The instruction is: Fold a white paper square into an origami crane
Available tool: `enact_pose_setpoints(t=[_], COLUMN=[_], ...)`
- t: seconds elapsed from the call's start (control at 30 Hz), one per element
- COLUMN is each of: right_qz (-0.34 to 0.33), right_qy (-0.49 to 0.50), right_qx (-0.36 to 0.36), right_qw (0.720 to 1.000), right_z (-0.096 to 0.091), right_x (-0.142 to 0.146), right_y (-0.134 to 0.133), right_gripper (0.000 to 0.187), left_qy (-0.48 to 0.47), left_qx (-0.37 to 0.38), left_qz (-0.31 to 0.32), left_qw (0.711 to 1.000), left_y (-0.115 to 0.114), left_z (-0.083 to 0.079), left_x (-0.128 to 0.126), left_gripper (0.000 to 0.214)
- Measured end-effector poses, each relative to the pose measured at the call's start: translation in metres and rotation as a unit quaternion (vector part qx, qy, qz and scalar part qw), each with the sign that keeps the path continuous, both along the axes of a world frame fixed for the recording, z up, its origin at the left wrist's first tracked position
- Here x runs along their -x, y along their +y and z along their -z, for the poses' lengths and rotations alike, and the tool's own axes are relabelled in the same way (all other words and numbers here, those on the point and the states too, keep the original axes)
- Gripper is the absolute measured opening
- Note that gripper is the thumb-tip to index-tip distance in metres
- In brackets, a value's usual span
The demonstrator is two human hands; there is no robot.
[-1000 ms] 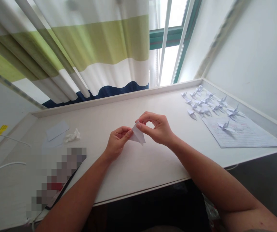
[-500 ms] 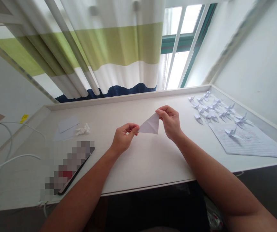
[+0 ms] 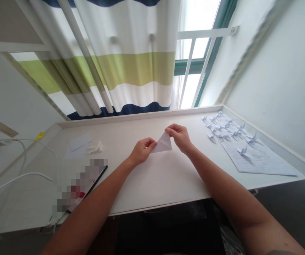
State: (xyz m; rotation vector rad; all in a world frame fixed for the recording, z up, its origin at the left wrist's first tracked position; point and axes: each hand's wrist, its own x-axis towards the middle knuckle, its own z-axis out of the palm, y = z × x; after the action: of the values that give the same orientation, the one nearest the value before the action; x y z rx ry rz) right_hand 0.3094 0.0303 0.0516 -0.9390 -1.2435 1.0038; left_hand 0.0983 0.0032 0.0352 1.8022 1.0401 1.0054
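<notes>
Folded white paper triangle [image 3: 163, 144] up over the middle of the bench [image 3: 154, 177], broad face toward the camera, one point upward. Hard to tell whether clear of the surface or just brushing it. Pinched at the lower left corner by the left hand [image 3: 142, 150], thumb and forefinger closed tight on the edge, remaining fingers curled in. Gripped at the top point by the right hand [image 3: 180, 137], fingertips shut on the tip, knuckles arched over it. Both forearms stretched in from the near edge, meeting at the paper.

Off to the right, toward the far corner, a flock of small paper cranes [image 3: 225, 128] in loose rows, close together. Just nearer, a lined sheet [image 3: 264, 163] flat on the bench, with one more crane [image 3: 243, 151] standing on its far end. Over on the left, a crumpled scrap [image 3: 95, 147] just beside two flat white slips [image 3: 79, 142], well apart from the hands. Nearer the front left edge, a flat dark-rimmed object [image 3: 88, 184], blurred beyond telling. White cables [image 3: 16, 177] looping along the far left. Behind it all, a striped curtain [image 3: 131, 71] in white, green and navy, and a green-framed window [image 3: 195, 85] bright with daylight
</notes>
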Motion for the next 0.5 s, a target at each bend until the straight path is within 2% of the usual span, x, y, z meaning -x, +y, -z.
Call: enact_pose_setpoints(t=[0.1,0.2,0.4,0.5], right_qz=[-0.008,-0.026,-0.093,-0.103], right_qy=[-0.01,-0.021,-0.07,-0.043], right_qx=[0.0,0.016,0.042,0.052], right_qw=[1.0,0.999,0.992,0.992], right_z=[-0.006,-0.006,0.017,0.026], right_x=[0.001,0.0,-0.008,-0.013], right_y=[0.009,0.019,0.026,0.024], right_gripper=[0.026,0.034,0.05,0.046], left_qy=[0.023,-0.002,-0.067,-0.073], left_qx=[-0.044,-0.024,0.008,0.014], left_qz=[-0.042,-0.078,-0.111,-0.092], left_qw=[0.998,0.997,0.992,0.993], left_y=[0.014,0.031,0.056,0.058], left_z=[0.001,0.008,0.032,0.039], left_x=[-0.001,-0.007,-0.027,-0.029], left_gripper=[0.03,0.025,0.028,0.03])
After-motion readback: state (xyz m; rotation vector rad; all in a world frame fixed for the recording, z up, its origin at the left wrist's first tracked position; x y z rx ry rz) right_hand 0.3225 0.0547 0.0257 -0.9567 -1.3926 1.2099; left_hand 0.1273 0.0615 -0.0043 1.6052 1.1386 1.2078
